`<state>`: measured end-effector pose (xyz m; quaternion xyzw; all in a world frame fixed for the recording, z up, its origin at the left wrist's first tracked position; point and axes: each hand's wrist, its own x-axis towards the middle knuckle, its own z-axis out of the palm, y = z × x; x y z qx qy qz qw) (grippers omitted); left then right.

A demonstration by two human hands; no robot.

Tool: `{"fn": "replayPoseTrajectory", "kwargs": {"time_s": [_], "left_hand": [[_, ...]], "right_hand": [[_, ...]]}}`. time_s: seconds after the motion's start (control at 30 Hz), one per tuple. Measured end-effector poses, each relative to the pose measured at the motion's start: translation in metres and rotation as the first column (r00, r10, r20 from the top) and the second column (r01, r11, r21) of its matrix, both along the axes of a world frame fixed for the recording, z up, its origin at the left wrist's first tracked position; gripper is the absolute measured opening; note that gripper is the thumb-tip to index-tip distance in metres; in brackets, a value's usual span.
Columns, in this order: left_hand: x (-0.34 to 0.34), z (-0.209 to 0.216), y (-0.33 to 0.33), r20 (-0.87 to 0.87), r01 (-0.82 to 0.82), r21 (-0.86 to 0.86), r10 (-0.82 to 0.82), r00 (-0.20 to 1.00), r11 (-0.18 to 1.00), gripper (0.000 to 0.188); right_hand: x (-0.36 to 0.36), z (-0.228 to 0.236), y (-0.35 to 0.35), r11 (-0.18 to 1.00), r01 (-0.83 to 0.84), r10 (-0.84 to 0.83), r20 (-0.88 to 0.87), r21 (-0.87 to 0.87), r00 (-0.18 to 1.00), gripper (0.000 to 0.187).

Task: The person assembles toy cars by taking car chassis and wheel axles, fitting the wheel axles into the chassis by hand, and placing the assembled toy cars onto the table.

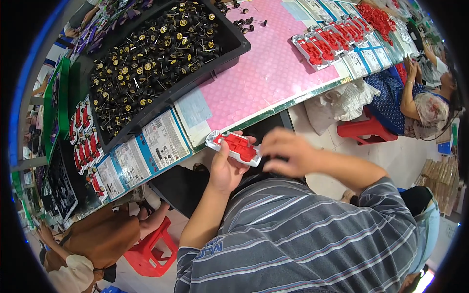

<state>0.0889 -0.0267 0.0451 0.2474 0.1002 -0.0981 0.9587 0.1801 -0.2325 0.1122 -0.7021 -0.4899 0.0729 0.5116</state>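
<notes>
My left hand [226, 173] is closed around a toy car body [239, 148], white-silver outside with a red inner part facing up. The thumb presses on its near side, and the car lies tilted just off the table edge. Close by its right end is my right hand [290, 154], with bent fingers blurred by motion. Whether those fingers hold anything, or touch the car, I cannot make out.
A black bin [222, 66] full of wheel axles stands on the table, left of a pink mat [264, 73]. Similar car bodies [332, 41] line up at right, near a red parts pile [378, 23]. Red cars [84, 139] sit at left. People sit on both sides.
</notes>
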Motion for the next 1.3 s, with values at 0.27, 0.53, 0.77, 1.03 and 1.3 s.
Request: {"fn": "replayPoseTrajectory", "kwargs": {"time_s": [0.27, 0.53, 0.77, 1.03, 1.3], "left_hand": [[-0.015, 0.007, 0.012, 0.02, -0.091, 0.23, 0.089, 0.996, 0.969, 0.055], [-0.029, 0.004, 0.027, 0.101, -0.178, 0.267, 0.156, 0.983, 0.947, 0.052], [-0.033, 0.009, 0.045, 0.163, -0.137, 0.271, 0.095, 0.982, 0.953, 0.053], [-0.046, -0.001, 0.052, 0.141, -0.275, 0.261, 0.245, 0.959, 0.925, 0.048], [-0.039, 0.01, 0.058, 0.282, -0.343, 0.315, 0.258, 0.924, 0.885, 0.052]], "right_hand": [[0.306, -0.01, 0.003, 0.762, 0.584, -0.369, 0.553, -0.281, 0.747, 0.039], [0.305, -0.035, 0.032, 0.493, 0.722, -0.517, 0.504, -0.486, 0.692, 0.022], [0.304, -0.032, 0.035, 0.488, 0.742, -0.537, 0.512, -0.459, 0.67, 0.038], [0.231, -0.018, 0.045, 0.521, 0.756, -0.583, 0.481, -0.397, 0.655, 0.056], [-0.017, -0.004, 0.086, 0.971, 0.155, -0.19, -0.193, -0.181, 0.963, 0.066]]}}
